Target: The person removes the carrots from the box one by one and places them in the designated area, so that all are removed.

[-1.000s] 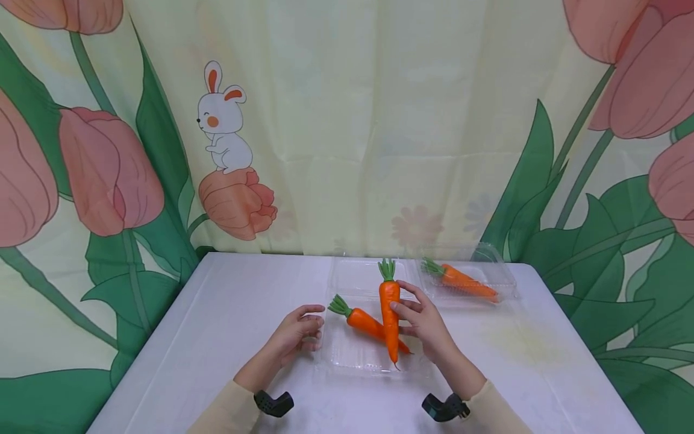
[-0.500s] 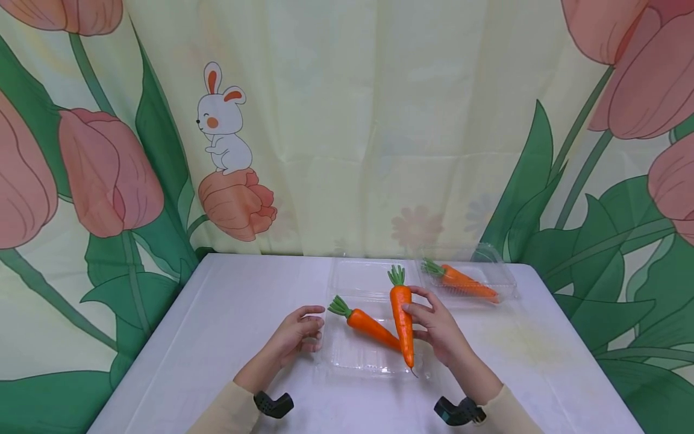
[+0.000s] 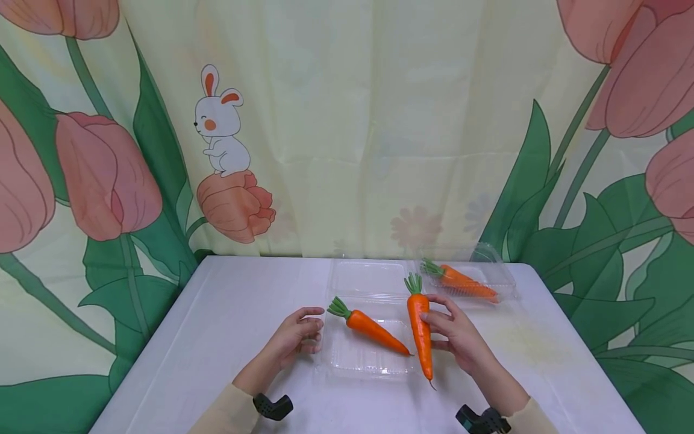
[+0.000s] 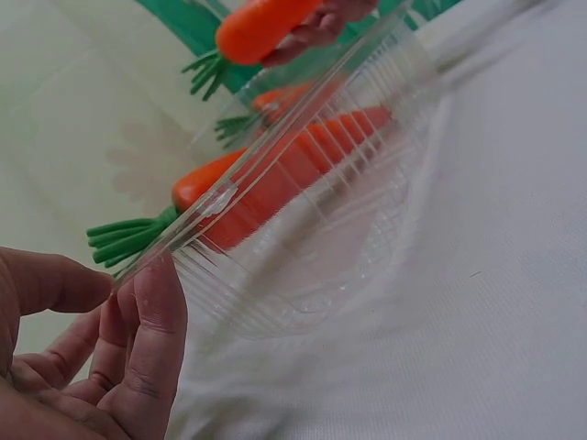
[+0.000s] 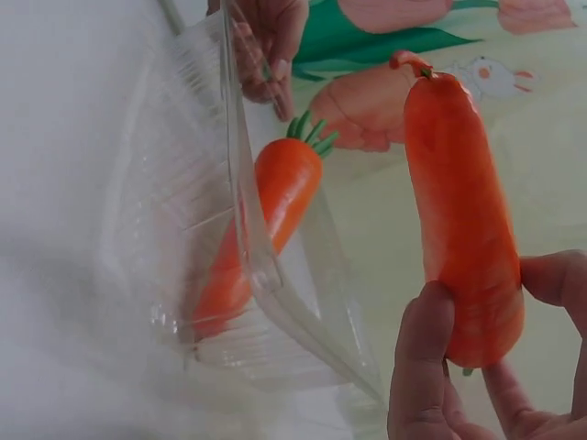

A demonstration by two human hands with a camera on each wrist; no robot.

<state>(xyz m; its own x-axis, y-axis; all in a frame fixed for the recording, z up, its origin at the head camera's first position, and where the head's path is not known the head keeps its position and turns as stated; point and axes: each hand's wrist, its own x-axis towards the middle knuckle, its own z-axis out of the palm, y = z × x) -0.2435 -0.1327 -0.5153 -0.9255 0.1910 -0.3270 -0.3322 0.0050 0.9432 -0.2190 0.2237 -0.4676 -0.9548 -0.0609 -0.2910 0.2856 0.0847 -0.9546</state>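
Note:
My right hand (image 3: 458,334) holds a carrot (image 3: 420,331) with green stem stubs, raised beside the right edge of an open clear plastic clamshell box (image 3: 347,360). Its thumb and fingers grip the carrot near the thick end, as the right wrist view shows. A second carrot (image 3: 376,331) lies slantwise in the box, its green top overlapping the left rim and its thin tip to the lower right. My left hand (image 3: 295,334) pinches the box's left rim between thumb and fingers (image 4: 151,321).
Behind the open box lies its hinged lid (image 3: 368,277), folded back flat. At the back right stands another clear box (image 3: 501,280) with a carrot (image 3: 466,282) inside. A white cloth covers the table (image 3: 244,289), and a printed curtain (image 3: 336,120) hangs behind.
My right hand has moved the carrot right and toward me, from over the box to beside its right edge, uncovering the carrot inside. My left hand has stayed at the rim.

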